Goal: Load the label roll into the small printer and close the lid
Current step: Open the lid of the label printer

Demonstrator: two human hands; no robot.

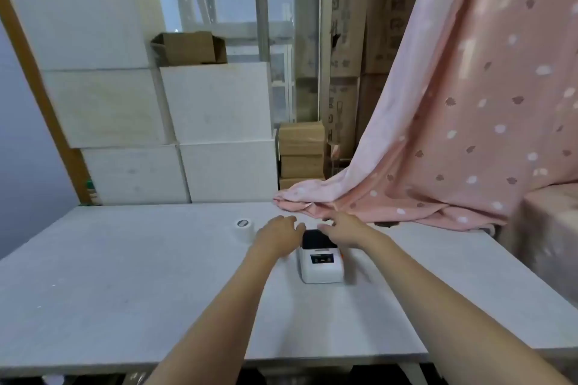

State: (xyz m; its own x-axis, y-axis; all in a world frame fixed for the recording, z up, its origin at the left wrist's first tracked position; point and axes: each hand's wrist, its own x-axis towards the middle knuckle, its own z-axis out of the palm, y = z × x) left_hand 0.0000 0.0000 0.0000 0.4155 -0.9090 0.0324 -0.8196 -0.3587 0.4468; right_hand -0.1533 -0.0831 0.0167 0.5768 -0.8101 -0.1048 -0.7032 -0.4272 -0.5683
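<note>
**Colours and Patterns on the Bench**

A small white plastic printer (321, 266) is marked by a black top panel and an orange side accent. A white cylindrical label roll (243, 230) is seen on the pale grey tabletop (125, 275). A pink draped cloth (469, 103) — dotted white, speckled with darker motifs — is shown beside white stacked boxes (215, 103).

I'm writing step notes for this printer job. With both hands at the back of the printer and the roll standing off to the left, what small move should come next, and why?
Probably lift the lid open. Both the left hand and right hand sit at the dark rear part of the printer, empty, while the label roll stands untouched on the table. The roll likely cannot go in until the compartment is open.
</note>
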